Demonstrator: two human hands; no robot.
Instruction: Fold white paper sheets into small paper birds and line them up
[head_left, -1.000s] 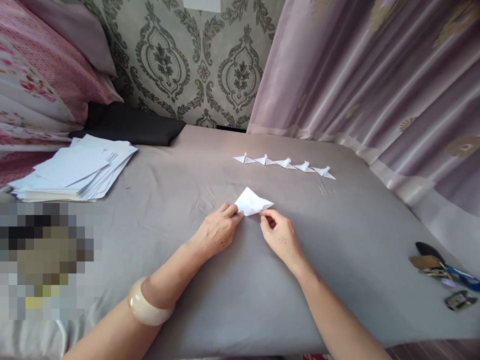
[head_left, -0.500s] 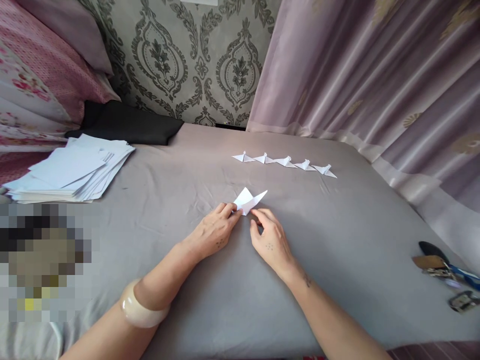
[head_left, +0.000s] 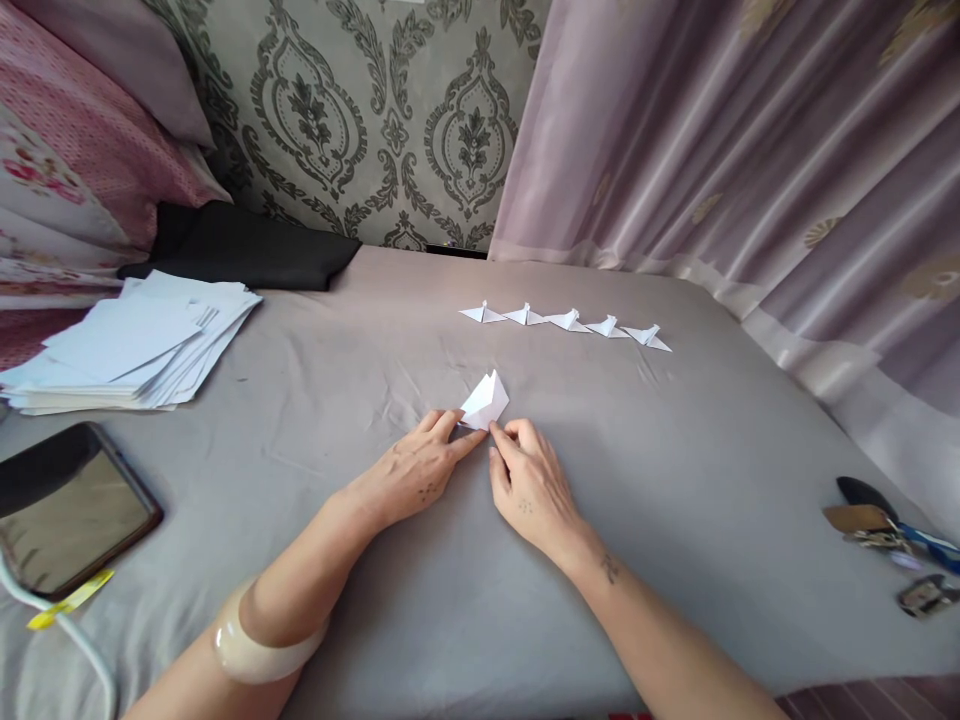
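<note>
A small piece of folded white paper (head_left: 487, 398) lies on the grey sheet in front of me, its points facing away. My left hand (head_left: 420, 465) holds its left edge, with the fingers on top and the thumb along the bottom. My right hand (head_left: 534, 490) is closed in a pinch at the lower corner, its index fingertip touching the paper. Beyond both hands sits a row of several folded paper birds (head_left: 571, 320), wing tip near wing tip.
On the left are a stack of paper sheets (head_left: 127, 340), a black cloth (head_left: 247, 245), and a phone (head_left: 71, 510) beside a white cable (head_left: 86, 650). Keys (head_left: 874, 535) lie at the far right. Curtains (head_left: 675, 130) hang along the right side.
The paper's right-hand flap, which stuck out to the right, is now folded over toward the left and up. My right hand has moved slightly left and down along the lower corner.
</note>
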